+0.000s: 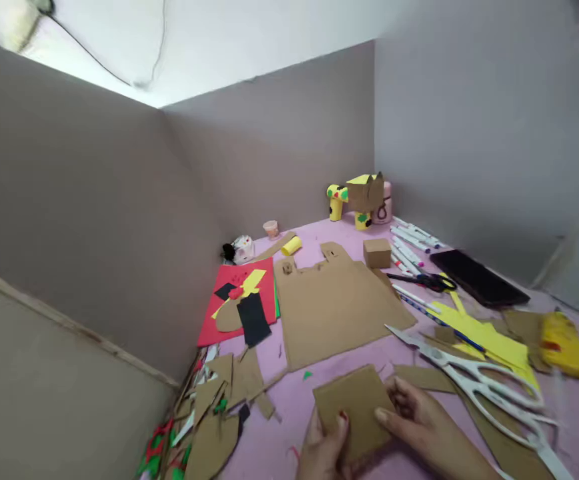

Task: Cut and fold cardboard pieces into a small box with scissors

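Both my hands hold a small square piece of brown cardboard (354, 408) low at the front of the pink table (294, 400). My left hand (323, 450) grips its near left edge with the thumb on top. My right hand (422, 423) pinches its right edge, fingers curled round it. White scissors (474, 373) lie just right of my right hand. A large cut sheet of brown cardboard (337, 307) lies flat behind the piece.
Red paper (239, 297) with yellow and black scraps lies at left, cardboard offcuts (219, 413) pile at the front left. A cardboard animal figure (362, 197), small box (377, 252), markers (412, 243), black scissors (432, 281), dark phone (484, 278), yellow paper (489, 337) and yellow glue gun (572, 350) sit right. Grey partition walls enclose the table.
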The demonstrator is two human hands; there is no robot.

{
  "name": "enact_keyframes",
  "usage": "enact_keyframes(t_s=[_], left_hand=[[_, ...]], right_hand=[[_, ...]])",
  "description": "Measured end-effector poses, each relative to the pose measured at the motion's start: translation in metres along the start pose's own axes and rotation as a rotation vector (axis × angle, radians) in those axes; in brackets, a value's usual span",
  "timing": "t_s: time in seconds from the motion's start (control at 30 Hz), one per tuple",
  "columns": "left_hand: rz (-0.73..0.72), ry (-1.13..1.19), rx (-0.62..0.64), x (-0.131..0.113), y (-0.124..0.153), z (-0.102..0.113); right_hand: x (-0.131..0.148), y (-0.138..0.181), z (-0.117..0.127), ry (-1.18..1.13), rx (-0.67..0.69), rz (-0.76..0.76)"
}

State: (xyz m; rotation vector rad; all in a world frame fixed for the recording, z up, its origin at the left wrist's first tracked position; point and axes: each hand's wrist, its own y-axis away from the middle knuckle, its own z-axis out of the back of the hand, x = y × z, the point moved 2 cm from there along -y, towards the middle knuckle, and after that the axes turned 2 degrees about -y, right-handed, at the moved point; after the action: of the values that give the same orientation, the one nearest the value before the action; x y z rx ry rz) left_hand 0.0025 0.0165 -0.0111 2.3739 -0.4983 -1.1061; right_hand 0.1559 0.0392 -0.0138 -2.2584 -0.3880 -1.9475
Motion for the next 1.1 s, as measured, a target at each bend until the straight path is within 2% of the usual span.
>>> enact_keyframes(t_s=[0.23,0.4,0.47,0.53,0.63,0.7,1.1], left_hand=[[0.057,0.019,0.021,0.0,0.003,0.009],[0.011,0.021,-0.033,-0.001,0.002,0.008],[-0.019,0.025,-0.043,0.0,0.001,0.007],[-0.048,0.046,-0.065,-0.002,0.001,0.006],[-0.087,0.063,-0.106,-0.009,0.003,0.007],[-0.107,0.05,-0.124,-0.014,0.004,0.008],[-0.198,0.034,-0.138,-0.016,0.005,0.01]], right_hand=[[0.003,0.003,-0.001,-0.056,-0.015,-0.145],[0.001,0.002,0.004,-0.1,-0.072,-0.088],[0.0,0.002,0.007,-0.125,-0.091,-0.116],[0.0,0.002,0.011,-0.153,-0.16,-0.141],[0.002,0.003,0.019,-0.218,-0.359,-0.082],[0.003,0.004,0.023,-0.246,-0.436,-0.064],[0.001,0.002,0.009,-0.124,-0.215,-0.138]])
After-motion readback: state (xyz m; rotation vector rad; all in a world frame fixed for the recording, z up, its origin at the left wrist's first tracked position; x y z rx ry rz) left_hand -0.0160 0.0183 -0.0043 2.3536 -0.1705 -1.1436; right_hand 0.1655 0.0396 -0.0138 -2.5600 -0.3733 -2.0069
